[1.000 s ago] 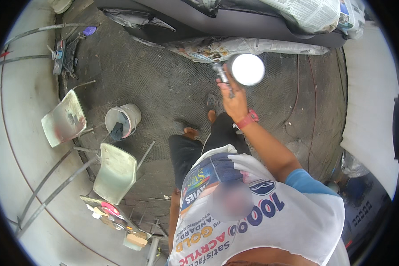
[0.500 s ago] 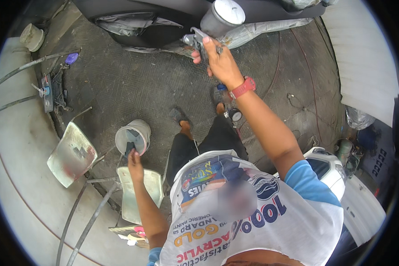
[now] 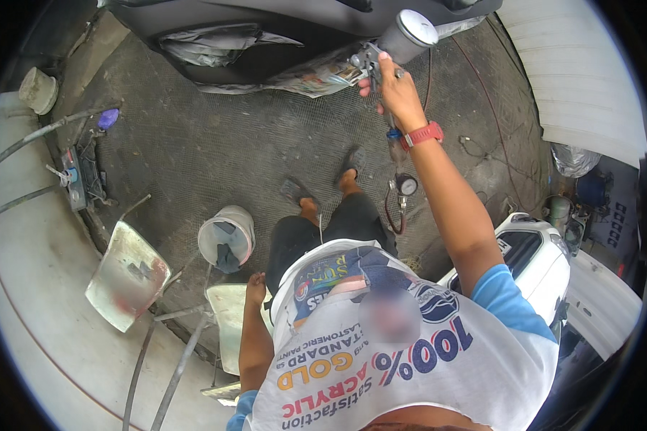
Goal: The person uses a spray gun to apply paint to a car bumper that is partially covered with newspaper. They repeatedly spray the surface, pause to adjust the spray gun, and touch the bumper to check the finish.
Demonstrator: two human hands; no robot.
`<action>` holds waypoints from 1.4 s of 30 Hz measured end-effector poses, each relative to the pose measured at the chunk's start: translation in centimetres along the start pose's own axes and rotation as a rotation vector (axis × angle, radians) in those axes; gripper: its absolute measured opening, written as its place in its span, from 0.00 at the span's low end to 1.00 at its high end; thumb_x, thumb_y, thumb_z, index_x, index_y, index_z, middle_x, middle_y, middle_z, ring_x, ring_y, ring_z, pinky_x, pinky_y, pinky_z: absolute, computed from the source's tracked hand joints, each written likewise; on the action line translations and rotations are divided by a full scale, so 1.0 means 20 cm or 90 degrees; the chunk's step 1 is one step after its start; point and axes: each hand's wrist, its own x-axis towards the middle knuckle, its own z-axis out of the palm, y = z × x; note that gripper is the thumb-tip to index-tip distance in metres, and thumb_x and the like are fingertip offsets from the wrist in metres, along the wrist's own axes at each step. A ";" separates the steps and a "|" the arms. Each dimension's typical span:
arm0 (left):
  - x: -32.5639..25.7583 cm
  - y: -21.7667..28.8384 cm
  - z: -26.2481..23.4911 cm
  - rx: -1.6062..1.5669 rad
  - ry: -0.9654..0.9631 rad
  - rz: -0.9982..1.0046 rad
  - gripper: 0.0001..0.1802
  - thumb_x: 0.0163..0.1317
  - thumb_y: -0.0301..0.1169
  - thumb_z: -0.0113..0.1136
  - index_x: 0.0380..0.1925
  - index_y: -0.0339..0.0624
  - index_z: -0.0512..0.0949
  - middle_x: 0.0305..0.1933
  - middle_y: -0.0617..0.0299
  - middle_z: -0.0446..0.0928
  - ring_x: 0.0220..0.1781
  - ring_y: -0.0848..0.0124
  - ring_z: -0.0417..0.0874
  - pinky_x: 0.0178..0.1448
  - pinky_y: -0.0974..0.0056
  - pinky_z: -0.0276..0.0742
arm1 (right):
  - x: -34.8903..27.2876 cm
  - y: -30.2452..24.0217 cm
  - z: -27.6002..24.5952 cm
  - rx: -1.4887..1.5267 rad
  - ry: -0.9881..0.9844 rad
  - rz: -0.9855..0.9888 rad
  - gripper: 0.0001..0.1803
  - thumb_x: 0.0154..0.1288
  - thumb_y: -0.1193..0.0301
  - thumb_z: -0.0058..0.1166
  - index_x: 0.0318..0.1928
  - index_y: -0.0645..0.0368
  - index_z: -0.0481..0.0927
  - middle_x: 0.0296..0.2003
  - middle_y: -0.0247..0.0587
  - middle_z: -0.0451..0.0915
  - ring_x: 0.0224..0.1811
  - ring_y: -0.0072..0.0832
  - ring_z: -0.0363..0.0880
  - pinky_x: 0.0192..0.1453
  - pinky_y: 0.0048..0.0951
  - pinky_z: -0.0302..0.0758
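In my right hand (image 3: 401,92), fingers wrapped round its handle, is a paint spray gun (image 3: 370,65) with a grey cup (image 3: 407,37) with a pale top. An air regulator with a round gauge (image 3: 407,185) hangs below the gun, beside my forearm. My left hand (image 3: 256,289) is down by my side, its fingers curled in and nothing showing in them. Just beyond it stands a whitish bucket (image 3: 246,215). A dark cloth (image 3: 228,258) lies over the bucket's near rim, apart from my hand.
A dark car bumper (image 3: 302,44) with masking along its lower edge spans the far side. Pale painted panels (image 3: 126,276) rest on metal stands (image 3: 169,373) at left. A red hose (image 3: 492,97) crosses the floor at right. A white car (image 3: 539,251) stands at the right.
My left hand has let go of the dark cloth at the bucket and drawn back toward my side. My right hand has moved rightward with the spray gun.
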 end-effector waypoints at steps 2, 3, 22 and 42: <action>0.03 -0.04 -0.05 -0.042 0.014 0.003 0.29 0.80 0.43 0.63 0.68 0.29 0.77 0.64 0.50 0.84 0.66 0.62 0.83 0.72 0.59 0.75 | 0.04 -0.05 0.08 0.008 -0.025 -0.018 0.35 0.85 0.43 0.41 0.60 0.64 0.84 0.34 0.42 0.90 0.30 0.24 0.89 0.21 0.27 0.77; 0.06 -0.04 -0.10 -0.042 0.030 0.015 0.29 0.80 0.43 0.63 0.68 0.29 0.76 0.64 0.50 0.84 0.65 0.63 0.83 0.71 0.59 0.75 | 0.06 -0.08 0.14 0.009 -0.031 -0.020 0.35 0.85 0.42 0.42 0.60 0.64 0.84 0.33 0.42 0.90 0.30 0.24 0.88 0.21 0.27 0.77; 0.35 0.19 -0.17 -0.002 0.072 0.102 0.28 0.79 0.45 0.63 0.67 0.34 0.80 0.62 0.50 0.84 0.62 0.62 0.83 0.69 0.59 0.75 | -0.32 -0.13 -0.20 -0.014 0.169 -0.112 0.34 0.88 0.44 0.38 0.68 0.61 0.82 0.35 0.40 0.90 0.29 0.20 0.86 0.21 0.24 0.74; 0.22 0.37 -0.23 -0.069 0.095 0.091 0.24 0.82 0.41 0.60 0.66 0.33 0.79 0.55 0.54 0.86 0.54 0.67 0.85 0.62 0.61 0.78 | -0.12 -0.60 0.48 0.216 -0.071 -0.171 0.38 0.86 0.39 0.38 0.59 0.64 0.82 0.38 0.47 0.90 0.38 0.29 0.91 0.21 0.23 0.73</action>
